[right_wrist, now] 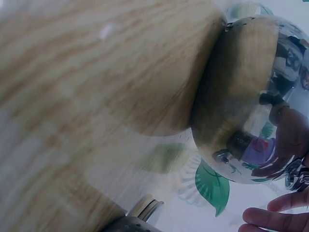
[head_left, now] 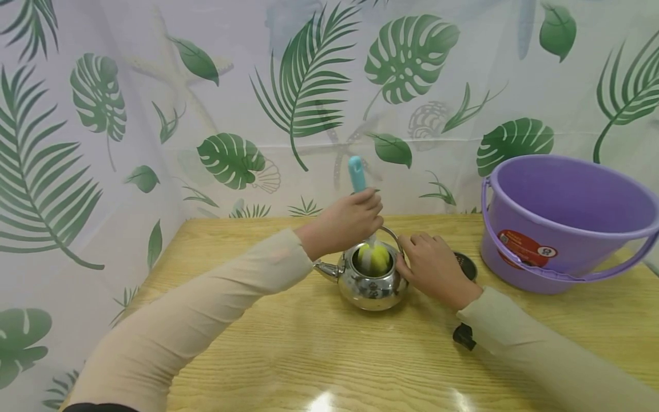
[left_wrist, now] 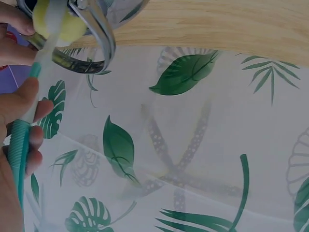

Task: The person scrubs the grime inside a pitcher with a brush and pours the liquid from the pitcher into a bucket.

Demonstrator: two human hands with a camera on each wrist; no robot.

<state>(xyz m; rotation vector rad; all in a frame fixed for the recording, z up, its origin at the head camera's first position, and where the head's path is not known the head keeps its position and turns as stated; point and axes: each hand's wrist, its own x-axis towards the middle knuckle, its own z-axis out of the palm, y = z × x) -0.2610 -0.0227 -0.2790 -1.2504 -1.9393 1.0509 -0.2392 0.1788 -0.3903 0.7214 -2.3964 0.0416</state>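
Observation:
A shiny metal teapot (head_left: 372,292) stands uncovered on the table, its spout toward the left. My left hand (head_left: 346,223) grips the teal handle of a sponge brush (head_left: 356,173), held upright over the pot. The brush's yellow sponge head (head_left: 374,258) sits inside the opening. On the pot's right side my right hand (head_left: 435,269) holds it by the rim and the base of its raised loop handle (left_wrist: 89,65). In the right wrist view, that hand's fingers (right_wrist: 275,218) show beside the mirror-like body, partly cut off.
A purple bucket (head_left: 607,252) with a red label stands at the right of the wooden table (head_left: 288,355). Between it and my right hand lies a dark round piece with small holes (head_left: 467,266), partly hidden. A leaf-patterned curtain (head_left: 319,189) hangs behind the table.

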